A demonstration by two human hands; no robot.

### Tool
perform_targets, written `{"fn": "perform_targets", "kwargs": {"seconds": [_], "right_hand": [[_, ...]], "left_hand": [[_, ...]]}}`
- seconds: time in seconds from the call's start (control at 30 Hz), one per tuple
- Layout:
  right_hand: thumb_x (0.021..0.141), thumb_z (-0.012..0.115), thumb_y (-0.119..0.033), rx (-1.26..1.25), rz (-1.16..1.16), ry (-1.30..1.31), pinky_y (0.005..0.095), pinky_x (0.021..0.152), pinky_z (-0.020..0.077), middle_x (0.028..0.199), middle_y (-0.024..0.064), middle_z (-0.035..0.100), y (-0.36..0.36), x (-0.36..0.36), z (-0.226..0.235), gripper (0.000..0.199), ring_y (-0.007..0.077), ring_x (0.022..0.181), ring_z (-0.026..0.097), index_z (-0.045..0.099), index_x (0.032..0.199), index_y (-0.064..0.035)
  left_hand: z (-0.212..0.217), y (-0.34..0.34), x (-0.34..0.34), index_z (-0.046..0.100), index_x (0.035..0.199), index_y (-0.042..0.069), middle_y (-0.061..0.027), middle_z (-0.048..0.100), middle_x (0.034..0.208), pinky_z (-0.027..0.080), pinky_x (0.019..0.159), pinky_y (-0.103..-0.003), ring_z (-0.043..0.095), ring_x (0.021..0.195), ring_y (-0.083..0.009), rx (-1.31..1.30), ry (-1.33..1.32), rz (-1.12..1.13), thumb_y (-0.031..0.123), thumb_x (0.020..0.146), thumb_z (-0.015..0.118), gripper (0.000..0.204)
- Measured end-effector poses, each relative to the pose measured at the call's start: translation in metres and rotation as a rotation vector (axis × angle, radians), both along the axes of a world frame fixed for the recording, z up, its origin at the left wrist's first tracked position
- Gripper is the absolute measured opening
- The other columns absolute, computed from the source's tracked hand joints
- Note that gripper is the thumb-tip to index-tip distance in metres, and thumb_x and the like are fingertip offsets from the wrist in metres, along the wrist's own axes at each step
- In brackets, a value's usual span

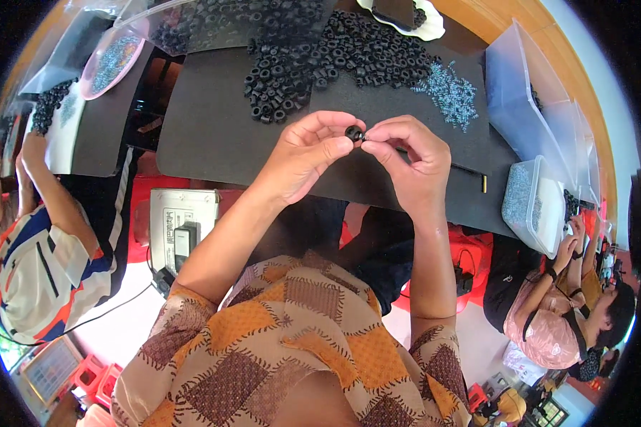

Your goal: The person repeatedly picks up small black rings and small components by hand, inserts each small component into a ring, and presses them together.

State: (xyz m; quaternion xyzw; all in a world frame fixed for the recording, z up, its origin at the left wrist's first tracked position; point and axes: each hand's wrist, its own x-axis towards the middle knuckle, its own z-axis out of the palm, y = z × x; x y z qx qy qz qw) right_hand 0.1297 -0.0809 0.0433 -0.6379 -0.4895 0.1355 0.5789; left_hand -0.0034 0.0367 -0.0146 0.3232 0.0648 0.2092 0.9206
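Above the near edge of the dark table, my two hands meet at chest height. My left hand pinches a small round black part with a hollow centre between thumb and fingers. From the other side, the closed fingertips of my right hand come up against that part; whatever sits between them is too small to make out. Beyond my hands spreads a heap of short black hollow cylinders. A smaller pile of tiny light-blue pieces lies to its right.
A white dish stands at the far edge. Clear plastic bins and a tub of small bluish pieces line the right. At left are a pink basin and a co-worker's arm; another person works at right.
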Motion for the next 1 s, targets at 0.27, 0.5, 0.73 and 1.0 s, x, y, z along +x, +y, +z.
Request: {"fn": "perform_targets", "kwargs": {"seconds": [0.27, 0.5, 0.73, 1.0], "right_hand": [[0.074, 0.078, -0.001, -0.143, -0.034, -0.193, 0.0260, 0.062, 0.0510, 0.076, 0.0057, 0.067, -0.004, -0.001, 0.010, 0.014, 0.0149, 0.068, 0.065, 0.067, 0.083, -0.0019], [0.071, 0.084, -0.008, -0.392, 0.268, 0.271, 0.0211, 0.059, 0.0454, 0.073, -0.0032, 0.061, 0.005, 0.031, -0.003, 0.027, 0.0031, 0.066, 0.055, 0.065, 0.089, -0.0036], [0.079, 0.076, -0.014, -0.263, -0.027, -0.098, 0.0299, 0.064, 0.0491, 0.077, 0.0049, 0.064, 0.036, 0.063, -0.007, 0.016, 0.0151, 0.069, 0.062, 0.069, 0.090, -0.0045], [0.078, 0.076, -0.019, -0.360, -0.256, -0.640, 0.0432, 0.067, 0.0526, 0.087, 0.0086, 0.061, 0.069, 0.044, -0.030, 0.017, 0.0322, 0.079, 0.066, 0.067, 0.088, -0.0089]], "left_hand": [[0.001, -0.003, 0.000, 0.063, 0.111, 0.001, -0.0106, 0.066, 0.115, 0.049, 0.096, -0.031, 0.063, 0.104, -0.0143, 0.203, 0.089, 0.072, -0.002, 0.087, 0.068, 0.025], [-0.006, 0.002, -0.003, 0.064, 0.111, 0.002, -0.0100, 0.067, 0.114, 0.052, 0.092, -0.028, 0.065, 0.101, -0.0143, 0.066, 0.051, -0.126, 0.000, 0.089, 0.067, 0.022], [-0.001, 0.008, -0.004, 0.060, 0.120, 0.005, -0.0075, 0.066, 0.113, 0.053, 0.094, -0.027, 0.065, 0.104, -0.0187, -0.236, -0.044, -0.106, 0.001, 0.092, 0.063, 0.028], [-0.005, 0.011, -0.006, 0.059, 0.123, 0.004, -0.0089, 0.064, 0.117, 0.052, 0.098, -0.028, 0.064, 0.109, -0.0200, -0.247, -0.086, -0.100, -0.001, 0.091, 0.064, 0.033]]}}
